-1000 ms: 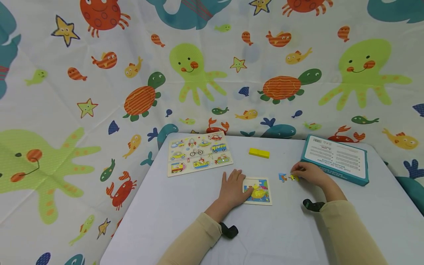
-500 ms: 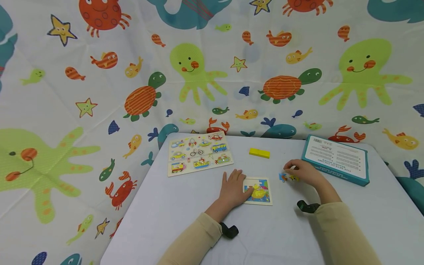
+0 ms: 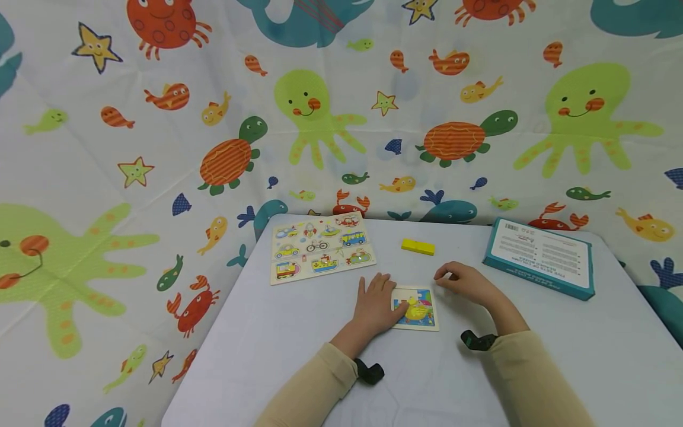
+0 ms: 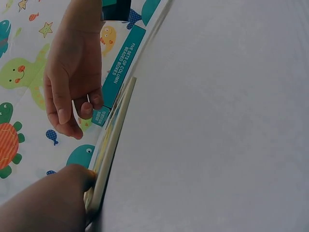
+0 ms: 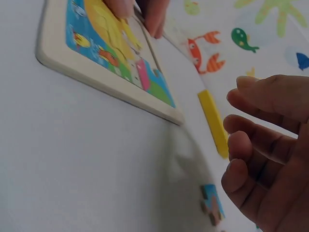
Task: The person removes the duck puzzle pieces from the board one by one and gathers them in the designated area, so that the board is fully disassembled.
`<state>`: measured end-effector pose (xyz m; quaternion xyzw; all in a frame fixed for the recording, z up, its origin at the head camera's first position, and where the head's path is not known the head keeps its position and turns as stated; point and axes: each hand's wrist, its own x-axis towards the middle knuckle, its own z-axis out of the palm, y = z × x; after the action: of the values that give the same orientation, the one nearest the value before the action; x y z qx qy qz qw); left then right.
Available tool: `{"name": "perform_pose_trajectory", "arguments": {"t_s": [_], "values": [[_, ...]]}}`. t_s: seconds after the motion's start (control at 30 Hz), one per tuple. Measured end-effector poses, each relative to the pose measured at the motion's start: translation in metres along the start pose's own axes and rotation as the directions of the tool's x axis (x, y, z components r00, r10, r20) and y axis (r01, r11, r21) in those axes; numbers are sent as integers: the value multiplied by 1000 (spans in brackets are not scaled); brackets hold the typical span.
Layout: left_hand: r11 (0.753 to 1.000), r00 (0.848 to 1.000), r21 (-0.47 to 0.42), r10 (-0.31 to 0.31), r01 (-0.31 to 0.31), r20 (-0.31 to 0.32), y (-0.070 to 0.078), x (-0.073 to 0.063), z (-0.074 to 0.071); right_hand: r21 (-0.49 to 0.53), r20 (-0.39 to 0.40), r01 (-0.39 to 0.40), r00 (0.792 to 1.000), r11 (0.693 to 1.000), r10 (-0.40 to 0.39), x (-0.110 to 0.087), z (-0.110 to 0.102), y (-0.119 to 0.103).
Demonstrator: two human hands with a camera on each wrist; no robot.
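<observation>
- Two hands over the white table (image 3: 240,332): left hand (image 3: 373,305) spread on the puzzle's (image 3: 418,318) left side, covering part; right hand (image 3: 469,286) loosely curled beside it, seemingly unloaded.
- Loose piece (image 5: 212,205) lay near right hand.
- Behind: yellow block (image 3: 418,247), picture board (image 3: 304,259).
- Teal box (image 3: 541,258) read "FIVE SETS OF COLUMN BEADED BOXES"; fine print unreadable.

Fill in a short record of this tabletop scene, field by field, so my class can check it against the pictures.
Surface: white-covered table
Puzzle: square duck puzzle, some bare wood showing
Left hand: rests on the puzzle's left side
Right hand: right of the puzzle, appears to hold nothing
Loose pieces: at least one blue-and-brown piece, near the right hand
Behind, left: vehicle picture board
Behind, middle: yellow block
Right: teal-edged box
Backdrop: sea-animal cloth
</observation>
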<state>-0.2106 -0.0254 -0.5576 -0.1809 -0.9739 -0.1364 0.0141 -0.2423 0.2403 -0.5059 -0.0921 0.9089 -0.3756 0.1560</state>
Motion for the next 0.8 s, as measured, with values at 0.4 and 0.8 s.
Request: {"name": "perform_pose_trajectory", "arguments": {"t_s": [0.4,0.8], "values": [[1000,1000,3,16,-16,-5,-1,1,1,33,25,54,998,998,-55,4,28,-13],[999,999,17,37,-37,40,-2,2,2,-22,36,85,996,996,-85,9,39,-9]]}}
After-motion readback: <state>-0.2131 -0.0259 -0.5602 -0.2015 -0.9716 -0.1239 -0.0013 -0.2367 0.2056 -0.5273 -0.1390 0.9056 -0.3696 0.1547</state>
